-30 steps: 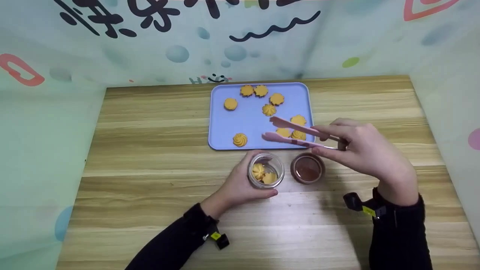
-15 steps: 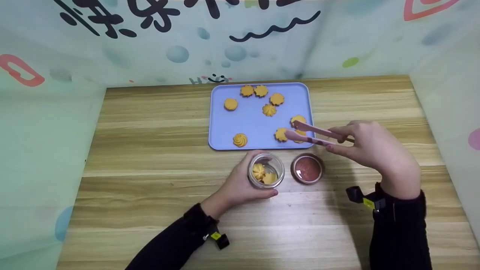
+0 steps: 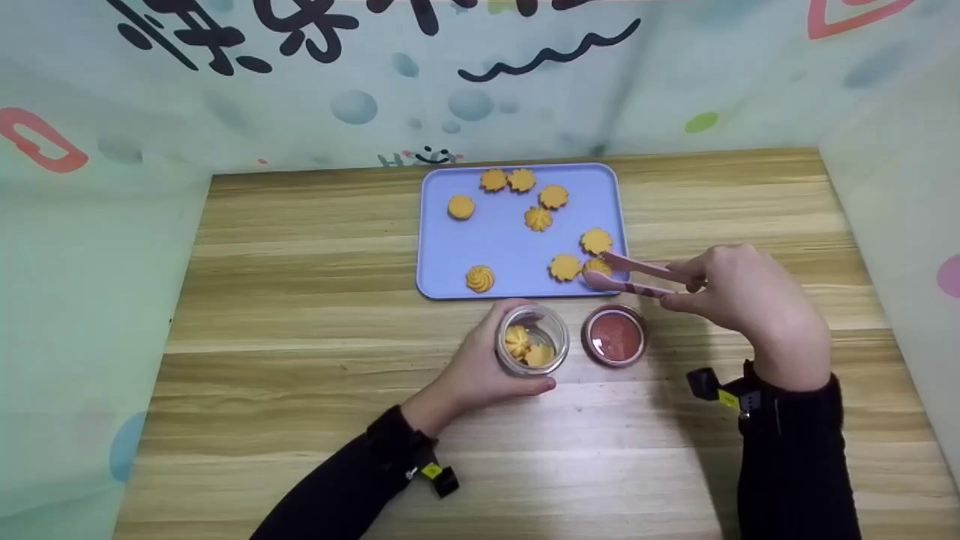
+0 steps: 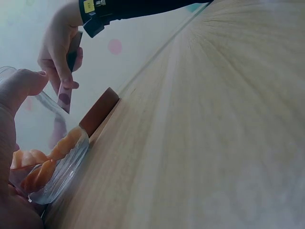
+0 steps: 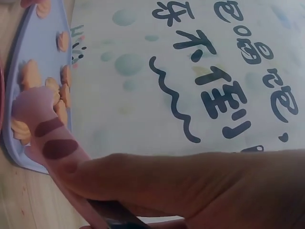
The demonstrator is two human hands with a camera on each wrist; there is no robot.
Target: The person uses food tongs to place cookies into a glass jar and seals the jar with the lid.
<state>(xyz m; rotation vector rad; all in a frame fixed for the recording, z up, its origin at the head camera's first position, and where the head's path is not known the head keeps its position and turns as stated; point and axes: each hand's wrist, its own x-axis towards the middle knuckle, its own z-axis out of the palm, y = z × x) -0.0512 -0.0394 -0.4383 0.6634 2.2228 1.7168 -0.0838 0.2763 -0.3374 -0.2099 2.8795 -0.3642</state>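
My left hand [image 3: 484, 369] curls round a clear jar [image 3: 556, 322] that stands on the table with its mouth up. Several cookies [image 4: 38, 176] lie at the bottom of the jar. In my right hand [image 3: 750, 296] I hold pink tongs [image 3: 637, 288], their tips spread at the near right corner of the blue tray [image 3: 442, 255]. Between those tips sits a ridged cookie [image 3: 597, 268], partly hidden by them; I cannot tell whether they touch it. Two flat flower-shaped cookies lie beside it, one to the left [image 3: 565, 268] and one behind [image 3: 596, 241].
A round brown-red lid [image 3: 615, 336] lies on the table just right of the jar, in front of the tray. Other cookies are spread over the tray's back half, and a swirled cookie [image 3: 480, 279] lies near its front edge. A printed curtain [image 3: 300, 112] hangs behind the table.
My right hand has moved the tongs to the right and slightly down, from over the tray to around the ridged cookie at the corner. My left hand and the jar have not moved.
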